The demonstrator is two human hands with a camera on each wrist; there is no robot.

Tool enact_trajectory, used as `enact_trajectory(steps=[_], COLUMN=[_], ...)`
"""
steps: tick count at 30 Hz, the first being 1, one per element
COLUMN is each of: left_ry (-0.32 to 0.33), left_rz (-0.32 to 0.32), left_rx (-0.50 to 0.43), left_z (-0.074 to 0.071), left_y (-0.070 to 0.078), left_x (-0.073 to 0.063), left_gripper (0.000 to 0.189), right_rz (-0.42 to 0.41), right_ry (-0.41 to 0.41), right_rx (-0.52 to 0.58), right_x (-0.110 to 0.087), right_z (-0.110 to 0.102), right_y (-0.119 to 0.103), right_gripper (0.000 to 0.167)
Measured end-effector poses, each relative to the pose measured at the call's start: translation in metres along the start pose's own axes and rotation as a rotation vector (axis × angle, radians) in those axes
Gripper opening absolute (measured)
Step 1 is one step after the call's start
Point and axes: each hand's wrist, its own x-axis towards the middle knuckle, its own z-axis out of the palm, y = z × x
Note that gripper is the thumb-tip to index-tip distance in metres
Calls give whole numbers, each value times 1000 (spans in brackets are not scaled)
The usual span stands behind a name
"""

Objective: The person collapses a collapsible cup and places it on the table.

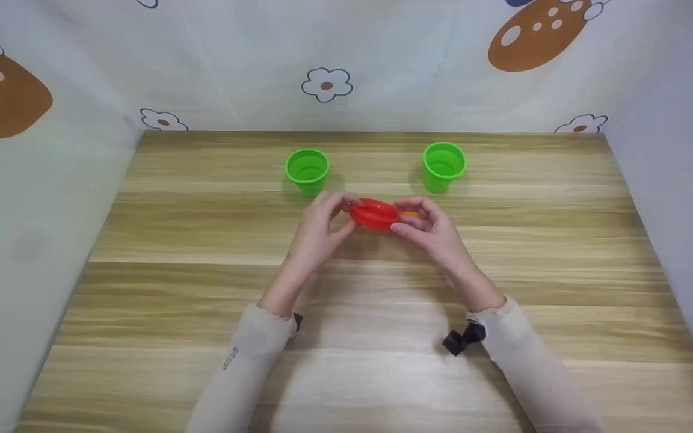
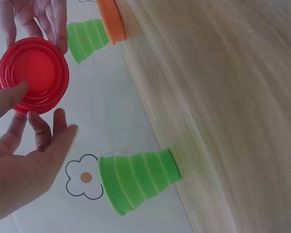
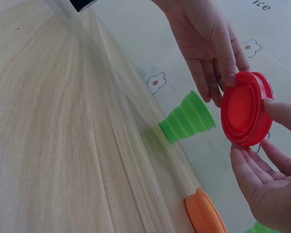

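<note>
A red collapsible cup (image 1: 375, 214), folded flat into a ringed disc, is held above the table between both hands. My left hand (image 1: 315, 231) pinches its left rim between thumb and fingers. At its right edge, my right hand (image 1: 434, 231) grips the rim the same way. In the left wrist view the red cup (image 2: 35, 73) shows its round face and stepped rings. An orange collapsed cup (image 3: 206, 213) lies on the table, mostly hidden behind the right hand in the head view.
Two green collapsible cups stand extended near the back of the wooden table (image 1: 202, 300), the left cup (image 1: 307, 171) just beyond my left hand and the right cup (image 1: 444, 168) beyond my right. A patterned white curtain (image 1: 250, 66) rises behind the table.
</note>
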Motion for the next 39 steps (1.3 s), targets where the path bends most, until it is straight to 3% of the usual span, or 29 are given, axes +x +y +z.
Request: enact_trajectory(steps=[15,25,32,39], left_ry=[-10,-6,-41,-121], left_rz=[-71,-160,-222,-270], left_rx=[-104,-70,-45,-65], left_z=[-8,-13,-14,-14], left_y=[-8,-16,-19,-27], left_x=[0,4,7,13], left_gripper=[42,37,41,42], right_rz=[-99,-131,-103,-35], right_ry=[28,-9,-26,-56], right_rx=[23,-34,-55,-80], right_x=[4,7,10,11], right_z=[8,14,16,15], right_y=[4,7,10,13], right_gripper=[44,37,38,39])
